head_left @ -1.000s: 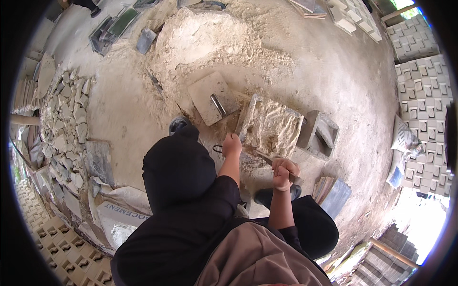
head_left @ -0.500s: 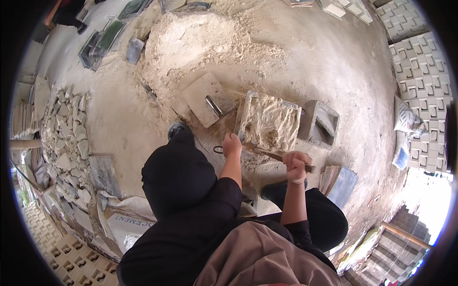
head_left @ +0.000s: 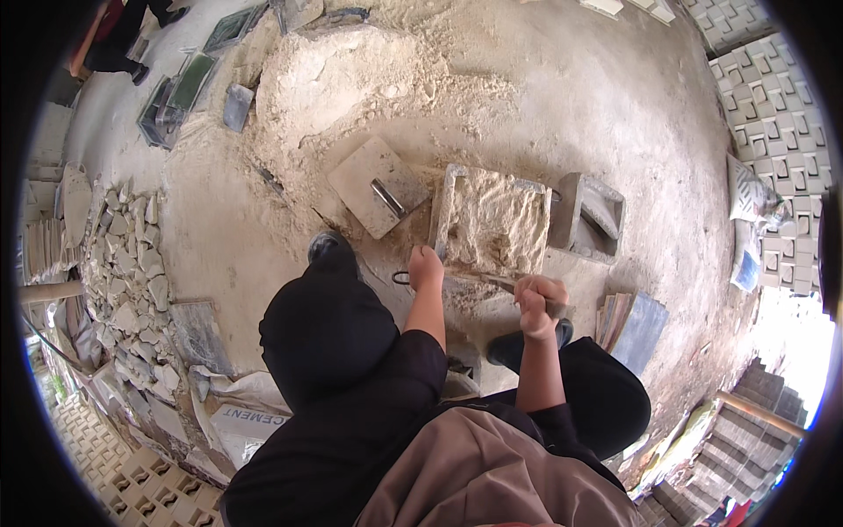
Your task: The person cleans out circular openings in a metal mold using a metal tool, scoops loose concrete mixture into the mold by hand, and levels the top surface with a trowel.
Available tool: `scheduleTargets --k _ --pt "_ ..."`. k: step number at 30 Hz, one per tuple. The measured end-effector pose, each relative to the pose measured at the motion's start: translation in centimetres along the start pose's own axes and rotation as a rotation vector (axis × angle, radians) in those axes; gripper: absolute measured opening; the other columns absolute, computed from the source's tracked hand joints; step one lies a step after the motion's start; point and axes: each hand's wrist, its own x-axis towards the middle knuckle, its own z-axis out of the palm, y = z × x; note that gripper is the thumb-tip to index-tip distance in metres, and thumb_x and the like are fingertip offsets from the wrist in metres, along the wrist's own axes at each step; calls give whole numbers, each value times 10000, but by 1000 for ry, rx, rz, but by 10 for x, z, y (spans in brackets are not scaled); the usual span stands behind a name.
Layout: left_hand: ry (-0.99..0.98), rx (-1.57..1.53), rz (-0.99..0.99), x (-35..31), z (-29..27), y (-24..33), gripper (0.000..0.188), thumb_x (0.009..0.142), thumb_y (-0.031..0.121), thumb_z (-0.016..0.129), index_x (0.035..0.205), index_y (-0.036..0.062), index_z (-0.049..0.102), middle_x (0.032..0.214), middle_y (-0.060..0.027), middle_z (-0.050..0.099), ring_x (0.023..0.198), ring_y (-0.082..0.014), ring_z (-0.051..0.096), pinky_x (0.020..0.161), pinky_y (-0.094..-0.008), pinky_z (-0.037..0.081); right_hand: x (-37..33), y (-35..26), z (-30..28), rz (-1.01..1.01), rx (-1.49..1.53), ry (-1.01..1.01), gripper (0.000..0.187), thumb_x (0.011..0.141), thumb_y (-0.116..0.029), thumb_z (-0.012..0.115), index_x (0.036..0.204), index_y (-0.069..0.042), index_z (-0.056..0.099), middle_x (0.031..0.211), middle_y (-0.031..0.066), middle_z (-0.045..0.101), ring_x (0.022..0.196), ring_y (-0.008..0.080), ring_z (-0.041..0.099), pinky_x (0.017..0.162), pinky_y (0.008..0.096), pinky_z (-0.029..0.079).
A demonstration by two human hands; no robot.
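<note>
A square mould (head_left: 446, 206) heaped with pale sandy mix (head_left: 499, 215) lies on the floor in front of me. My left hand (head_left: 426, 267) is closed on the mould's near left corner, and a dark metal loop (head_left: 401, 277) sticks out beside it. In a closed fist, my right hand (head_left: 538, 303) holds a long flat tool (head_left: 502, 283) at the mould's near edge; its brownish handle shows past the fist. The tool's far tip is hard to make out. Left of the mould is a square plate (head_left: 362, 189) with a metal bar handle (head_left: 387, 198).
A smaller open box mould (head_left: 572, 211) stands right of the large one. Thin boards (head_left: 637, 329) lean near my right knee. Broken pieces (head_left: 132, 263) are heaped at left, and loose pale powder (head_left: 338, 83) lies beyond. Patterned blocks (head_left: 777, 114) are stacked at right. Another person (head_left: 118, 44) is at far left.
My right hand has drawn slightly left and toward me with the tool. My left hand stays on the mould's corner. The person at far left shows more fully, legs apart.
</note>
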Motion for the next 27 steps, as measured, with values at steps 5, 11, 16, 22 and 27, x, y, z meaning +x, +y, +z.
scheduleTargets --k 5,11,16,22,27 --pt "-33 4 -9 -3 0 3 370 814 296 307 980 72 550 993 -172 576 927 -377 523 794 -470 387 1 10 14 20 -109 22 204 631 -39 418 450 -21 326 424 51 390 377 118 371 364 253 295" --pt "-94 -70 -18 4 2 -3 367 817 304 331 985 64 552 998 -153 580 937 -354 525 800 -436 390 0 14 19 -76 -167 -109 206 642 -40 415 448 -19 349 415 50 390 370 121 375 365 269 293" --pt "-86 -111 5 9 2 0 388 806 315 377 1010 35 552 1008 -157 582 956 -344 523 808 -419 386 11 8 26 -89 -186 -159 205 643 -27 426 459 -15 335 415 59 377 369 132 383 355 267 293" --pt "-121 -235 52 26 8 -27 376 787 306 430 964 7 575 945 -177 598 933 -322 544 792 -370 399 9 13 38 -46 -140 -194 172 637 -20 429 475 -13 371 443 76 418 380 150 405 368 271 311" --pt "-171 -265 47 22 10 -24 375 783 303 434 956 2 576 943 -188 595 919 -328 545 787 -375 400 8 12 44 -10 -134 -139 177 640 -14 424 472 -11 366 442 69 420 365 139 386 359 264 304"
